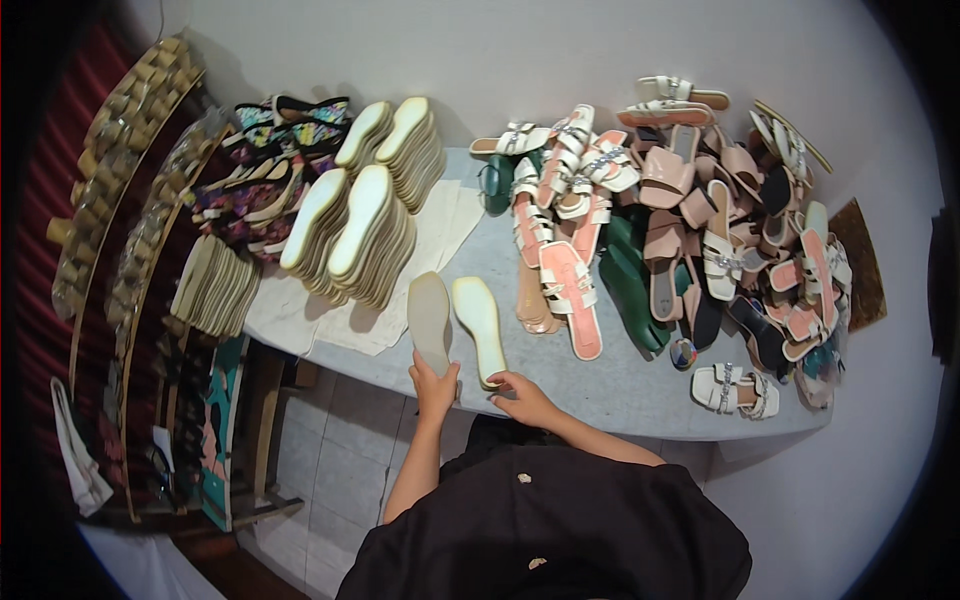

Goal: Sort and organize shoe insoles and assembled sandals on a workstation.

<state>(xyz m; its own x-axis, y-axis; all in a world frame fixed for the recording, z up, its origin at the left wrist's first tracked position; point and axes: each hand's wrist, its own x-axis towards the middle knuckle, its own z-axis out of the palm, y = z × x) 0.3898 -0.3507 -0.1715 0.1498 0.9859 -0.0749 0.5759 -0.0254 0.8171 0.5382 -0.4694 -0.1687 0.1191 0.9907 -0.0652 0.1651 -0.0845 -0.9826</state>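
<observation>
Near the front edge of the table, my left hand [434, 388] grips the heel end of a grey-beige insole [430, 315], its fingers closed round it and its toe end pointing away from me. Just to the right, a pale cream insole [481, 322] with a yellowish rim lies at a similar angle. My right hand [526, 400] pinches its heel end between thumb and fingers. The two insoles are side by side, a narrow gap between them. Beyond them to the left stand several stacks of similar insoles [362, 222].
White sheets [440, 215] lie under the stacks on the grey table [400, 372]. White, pink and beige sandals [568, 285] pile up on the right, with green shoe lasts [625, 270] among them. Patterned shoes [290, 125] sit at the back left, beside a rack [125, 330] of bagged pieces.
</observation>
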